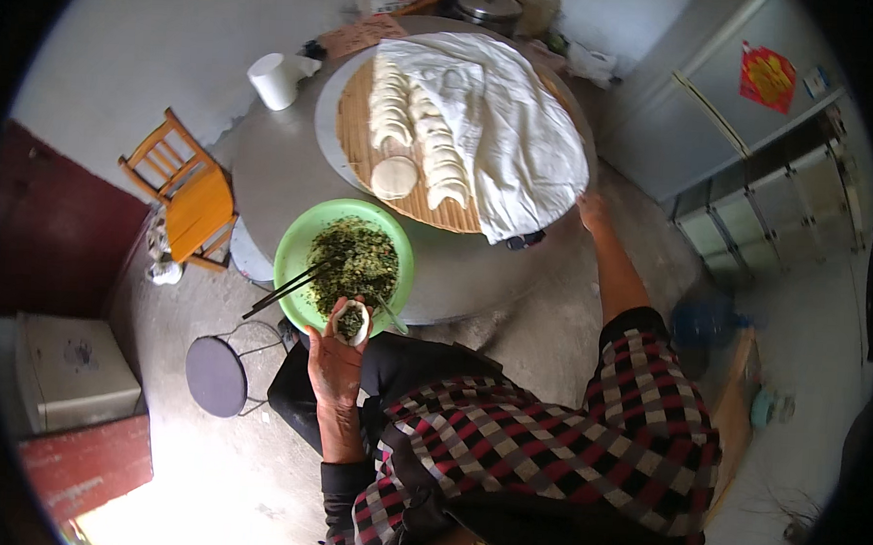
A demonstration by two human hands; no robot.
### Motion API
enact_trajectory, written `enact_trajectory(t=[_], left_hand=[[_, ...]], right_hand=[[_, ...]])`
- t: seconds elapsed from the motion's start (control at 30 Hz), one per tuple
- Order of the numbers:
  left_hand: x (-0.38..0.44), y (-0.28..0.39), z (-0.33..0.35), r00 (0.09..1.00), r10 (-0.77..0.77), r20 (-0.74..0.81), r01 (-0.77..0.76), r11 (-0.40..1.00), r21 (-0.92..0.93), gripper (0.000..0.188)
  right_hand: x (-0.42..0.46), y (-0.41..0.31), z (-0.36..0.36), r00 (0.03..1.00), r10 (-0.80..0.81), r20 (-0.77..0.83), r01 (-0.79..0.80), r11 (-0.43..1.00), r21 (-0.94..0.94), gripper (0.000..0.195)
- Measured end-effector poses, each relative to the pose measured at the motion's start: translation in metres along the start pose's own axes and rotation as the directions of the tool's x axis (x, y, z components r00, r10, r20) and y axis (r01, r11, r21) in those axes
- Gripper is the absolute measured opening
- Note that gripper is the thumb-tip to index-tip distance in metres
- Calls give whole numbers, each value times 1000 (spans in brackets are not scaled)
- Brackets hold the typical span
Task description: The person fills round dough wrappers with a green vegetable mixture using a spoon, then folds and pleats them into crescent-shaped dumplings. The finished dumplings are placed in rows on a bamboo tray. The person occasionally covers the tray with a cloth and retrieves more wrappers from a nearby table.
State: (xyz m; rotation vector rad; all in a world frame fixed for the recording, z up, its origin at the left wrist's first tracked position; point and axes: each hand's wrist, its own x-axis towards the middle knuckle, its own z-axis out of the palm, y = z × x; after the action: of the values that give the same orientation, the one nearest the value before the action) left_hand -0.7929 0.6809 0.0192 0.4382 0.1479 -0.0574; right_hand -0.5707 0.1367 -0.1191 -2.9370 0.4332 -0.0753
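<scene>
On the fingers and palm of my left hand (336, 367) rests a round dough wrapper (361, 332) with chopped green filling (349, 321) in its middle. Just beyond that hand is a light green bowl (285, 255) of the same filling; a pair of dark chopsticks (282, 299) and a spoon (396, 319) lean in it. My right hand (592, 211) is at the right edge of a white cloth (530, 145); its fingertips are hard to make out. The cloth partly covers a round woven tray (354, 108). Rows of folded dumplings (390, 117) and a stack of wrappers (394, 177) show uncovered.
The tray sits on a round grey table (265, 170). A white paper roll (272, 80) stands near its far left edge, and a lidded pot (490, 6) is behind. Left are a wooden chair (198, 211) and a round stool (216, 377); a blue water bottle (701, 319) is at right.
</scene>
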Motion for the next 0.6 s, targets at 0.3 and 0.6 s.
enact_trajectory(t=[0.3,0.6], left_hand=[[1,-10,-10,996,-86,-38,88,994,72,72],[12,-22,-6,991,-137,5,137,990,-40,74]], right_hand=[[31,63,41,993,-77,87,97,963,-250,33],[9,111,25,914,366,-176,-116,650,751,31]])
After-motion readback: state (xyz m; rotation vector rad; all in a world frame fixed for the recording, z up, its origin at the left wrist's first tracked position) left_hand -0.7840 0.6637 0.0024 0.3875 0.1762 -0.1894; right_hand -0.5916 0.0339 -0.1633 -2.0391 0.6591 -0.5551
